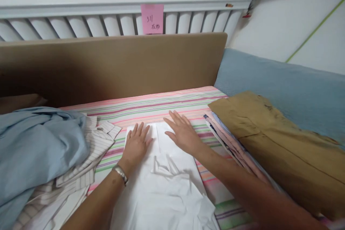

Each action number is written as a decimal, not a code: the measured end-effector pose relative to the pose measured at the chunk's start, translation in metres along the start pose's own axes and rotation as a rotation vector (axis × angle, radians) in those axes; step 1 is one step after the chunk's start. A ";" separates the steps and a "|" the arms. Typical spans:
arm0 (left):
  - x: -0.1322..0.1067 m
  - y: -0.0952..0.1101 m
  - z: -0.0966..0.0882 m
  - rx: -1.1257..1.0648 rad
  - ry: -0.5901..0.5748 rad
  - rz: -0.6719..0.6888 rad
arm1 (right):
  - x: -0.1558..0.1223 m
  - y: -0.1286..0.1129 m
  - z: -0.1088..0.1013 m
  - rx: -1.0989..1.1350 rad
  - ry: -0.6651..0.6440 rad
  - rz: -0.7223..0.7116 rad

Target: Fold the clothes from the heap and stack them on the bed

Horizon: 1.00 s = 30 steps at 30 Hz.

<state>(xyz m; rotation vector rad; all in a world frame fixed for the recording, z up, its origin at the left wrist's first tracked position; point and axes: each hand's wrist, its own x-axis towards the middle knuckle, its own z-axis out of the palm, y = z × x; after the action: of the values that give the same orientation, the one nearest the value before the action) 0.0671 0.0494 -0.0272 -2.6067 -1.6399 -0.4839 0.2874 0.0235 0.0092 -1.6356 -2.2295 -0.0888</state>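
A white garment (167,183) lies spread on the striped sheet (161,106) in front of me. My left hand (136,145) rests flat on its upper left part, fingers stretched out and apart, with a metal bracelet on the wrist. My right hand (182,131) lies flat on the garment's upper right edge, fingers extended. Neither hand holds anything.
A heap of light blue cloth (35,147) and a striped shirt (81,165) lies at the left. Folded clothes topped by a tan garment (283,151) are stacked at the right. A brown headboard (113,64) stands behind, with a pink note (152,18) above. A blue pad (283,82) lines the right wall.
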 end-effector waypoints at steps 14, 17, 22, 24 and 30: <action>-0.004 0.021 0.003 0.016 -0.034 0.126 | -0.012 0.098 0.027 0.463 0.091 0.309; -0.007 0.031 0.010 0.004 -0.081 0.226 | -0.004 0.095 0.045 0.484 0.097 0.223; -0.014 0.027 0.025 0.011 -0.127 0.260 | 0.014 0.097 0.053 0.415 0.112 0.231; -0.013 0.026 0.024 -0.006 -0.148 0.253 | 0.023 0.098 0.048 0.383 0.138 0.310; -0.014 0.037 -0.009 -0.157 -0.297 0.153 | 0.062 0.061 0.036 0.425 -0.074 0.130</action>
<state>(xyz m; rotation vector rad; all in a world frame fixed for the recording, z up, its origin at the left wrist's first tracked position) 0.0921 0.0187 -0.0170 -3.0160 -1.5085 -0.2363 0.3192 0.1092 -0.0134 -1.5550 -2.0083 0.4551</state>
